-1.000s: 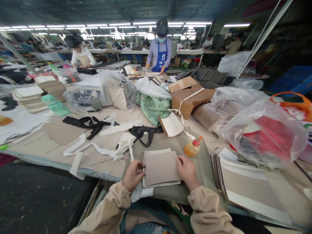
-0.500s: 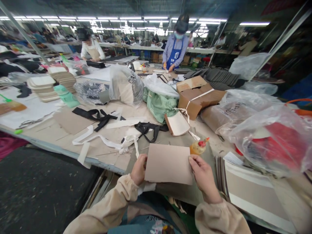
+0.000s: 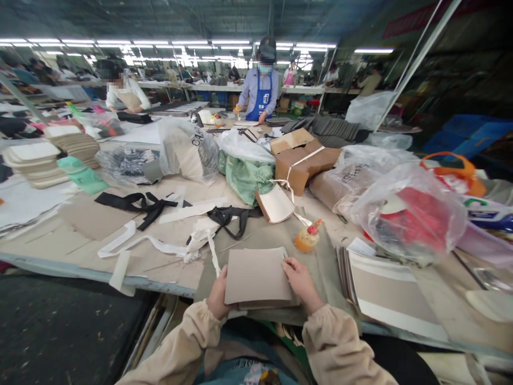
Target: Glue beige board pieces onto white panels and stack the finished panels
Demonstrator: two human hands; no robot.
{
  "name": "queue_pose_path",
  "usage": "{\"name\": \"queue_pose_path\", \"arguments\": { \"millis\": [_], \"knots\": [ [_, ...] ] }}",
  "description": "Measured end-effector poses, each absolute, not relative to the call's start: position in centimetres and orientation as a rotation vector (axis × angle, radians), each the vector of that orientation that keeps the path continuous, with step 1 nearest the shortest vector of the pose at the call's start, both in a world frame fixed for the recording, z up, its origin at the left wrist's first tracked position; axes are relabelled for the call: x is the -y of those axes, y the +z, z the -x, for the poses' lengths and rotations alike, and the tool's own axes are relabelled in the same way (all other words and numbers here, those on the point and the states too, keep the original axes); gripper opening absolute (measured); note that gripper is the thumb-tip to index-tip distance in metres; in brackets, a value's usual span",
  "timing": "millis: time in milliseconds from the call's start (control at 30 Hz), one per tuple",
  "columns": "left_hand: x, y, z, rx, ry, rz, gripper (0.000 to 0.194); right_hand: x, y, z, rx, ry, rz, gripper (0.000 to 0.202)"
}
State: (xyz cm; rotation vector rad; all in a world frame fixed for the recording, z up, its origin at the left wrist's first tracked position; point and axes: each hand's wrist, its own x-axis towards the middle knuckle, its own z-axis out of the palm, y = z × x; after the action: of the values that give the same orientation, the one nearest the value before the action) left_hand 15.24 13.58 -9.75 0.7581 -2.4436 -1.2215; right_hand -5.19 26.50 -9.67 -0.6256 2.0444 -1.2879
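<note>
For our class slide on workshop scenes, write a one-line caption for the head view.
Both hands, left hand and right hand, hold a grey card sheet at a cluttered worktable.

Loose beige long sleeves gathered at elastic cuffs, bare hands, teal apron front

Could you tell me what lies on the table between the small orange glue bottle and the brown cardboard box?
In the head view, a cream curved piece and white strap lie between glue bottle and cardboard box.
</note>
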Motion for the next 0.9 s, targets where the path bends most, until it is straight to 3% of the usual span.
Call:
{"name": "queue_pose_path", "arguments": {
  "millis": [167,700,900],
  "knots": [
    [-13.0,-10.2,-15.1,2.533,-1.108,-0.769,0.014,-26.9,-10.6,6.2,-2.234,-1.137,0.728,0.018],
    [-11.2,-9.0,-12.8,2.724,-0.98,-0.9,0.032,-27.2,-12.3,8.3,-2.49,-0.813,0.81,0.022],
    [-10.9,-9.4,-12.0,2.795,-0.893,-1.036,0.025,-26.5,-11.5,9.7,-2.446,-0.679,0.765,0.022]
  ]
}}
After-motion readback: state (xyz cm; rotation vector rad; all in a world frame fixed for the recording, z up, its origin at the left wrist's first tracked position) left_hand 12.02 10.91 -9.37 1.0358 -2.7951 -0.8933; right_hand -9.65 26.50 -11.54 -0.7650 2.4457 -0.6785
